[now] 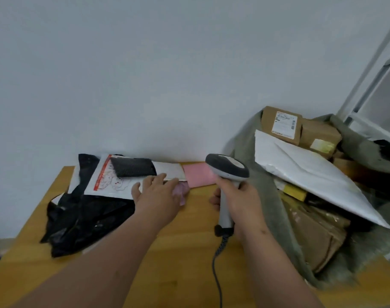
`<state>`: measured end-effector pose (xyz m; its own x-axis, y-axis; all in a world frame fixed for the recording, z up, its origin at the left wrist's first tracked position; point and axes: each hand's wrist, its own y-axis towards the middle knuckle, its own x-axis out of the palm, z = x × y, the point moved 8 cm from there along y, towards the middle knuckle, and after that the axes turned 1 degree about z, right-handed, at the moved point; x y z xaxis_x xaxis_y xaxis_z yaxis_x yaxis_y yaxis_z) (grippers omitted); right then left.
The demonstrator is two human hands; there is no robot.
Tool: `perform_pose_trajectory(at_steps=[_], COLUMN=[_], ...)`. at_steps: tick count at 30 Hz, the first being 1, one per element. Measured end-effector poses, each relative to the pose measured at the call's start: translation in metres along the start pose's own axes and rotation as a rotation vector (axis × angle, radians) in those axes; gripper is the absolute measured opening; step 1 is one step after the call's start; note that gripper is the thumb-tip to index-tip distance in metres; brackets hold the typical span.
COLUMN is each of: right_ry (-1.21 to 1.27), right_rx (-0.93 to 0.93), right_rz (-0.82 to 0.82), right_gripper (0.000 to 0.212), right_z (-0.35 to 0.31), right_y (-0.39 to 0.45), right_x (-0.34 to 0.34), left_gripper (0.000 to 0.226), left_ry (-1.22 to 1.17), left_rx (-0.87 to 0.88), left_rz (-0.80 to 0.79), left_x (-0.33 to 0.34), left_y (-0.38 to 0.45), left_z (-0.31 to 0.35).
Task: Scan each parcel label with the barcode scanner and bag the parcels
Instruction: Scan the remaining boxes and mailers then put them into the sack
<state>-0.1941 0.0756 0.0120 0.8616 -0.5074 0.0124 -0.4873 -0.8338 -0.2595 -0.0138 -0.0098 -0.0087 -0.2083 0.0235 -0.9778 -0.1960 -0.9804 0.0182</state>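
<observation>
The right hand [238, 196] grips the handle of the grey barcode scanner [228, 172], fingers curled round it, with the scanner's dark head raised and turned toward the far side of the tabletop [167, 252]. A coiled black cable [218, 263] runs from the foot of the handle toward the near edge.

The left hand [158, 196] reaches forward with its fingers fairly straight and spread, lying on a small purplish parcel [183, 190] at the middle of the tabletop; whether the fingers have hold of it I cannot tell, as the hand covers most of it. Just beyond it, touching or nearly so, lies a flat pink parcel [197, 174], partly hidden behind the scanner's head.

To the left of the hand a white mailer [109, 181] with red print rests on a heap of black plastic parcels [82, 216], and a dark textured packet [132, 166] lies across the white mailer's far edge, close to the wall.

At the right, a large grey-green bag [263, 196] stands open against the tabletop's right side. In it lie brown cardboard boxes [318, 134], one with a white label [284, 124] facing up, a big white mailer bag [311, 170] slanting across them, and more brown packets lower down. A white metal frame [367, 81] rises at the far right.
</observation>
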Motion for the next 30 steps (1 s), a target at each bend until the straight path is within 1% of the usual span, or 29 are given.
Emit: perform_pose_trajectory(at_steps=[5,11,15,19,23,30], right_ry=[-0.097,-0.165,-0.198,-0.181,-0.171,-0.179], right_rx=[0.047,0.069,0.076,0.099,0.118,0.190], right_rz=[-0.025,-0.045,-0.051,-0.073,-0.100,-0.151], right_gripper=[0.022,0.025,0.022,0.020,0.018,0.021], right_z=[0.038,0.060,0.062,0.068,0.077,0.098], right_y=[-0.007,-0.008,0.007,0.030,0.061,0.118], right_x=[0.058,0.100,0.116,0.132,0.147,0.166], left_gripper=[0.048,0.051,0.052,0.050,0.052,0.057], left_ry=[-0.008,-0.028,-0.047,-0.047,-0.028,0.034], left_rx=[-0.114,-0.203,-0.239,-0.264,-0.293,-0.282], left_rz=[-0.097,-0.138,-0.129,-0.124,-0.139,-0.143], left_x=[0.028,0.044,0.045,0.047,0.054,0.070], left_y=[-0.017,-0.022,-0.008,0.015,0.044,0.108], left_z=[-0.082,-0.134,-0.153,-0.162,-0.169,-0.178])
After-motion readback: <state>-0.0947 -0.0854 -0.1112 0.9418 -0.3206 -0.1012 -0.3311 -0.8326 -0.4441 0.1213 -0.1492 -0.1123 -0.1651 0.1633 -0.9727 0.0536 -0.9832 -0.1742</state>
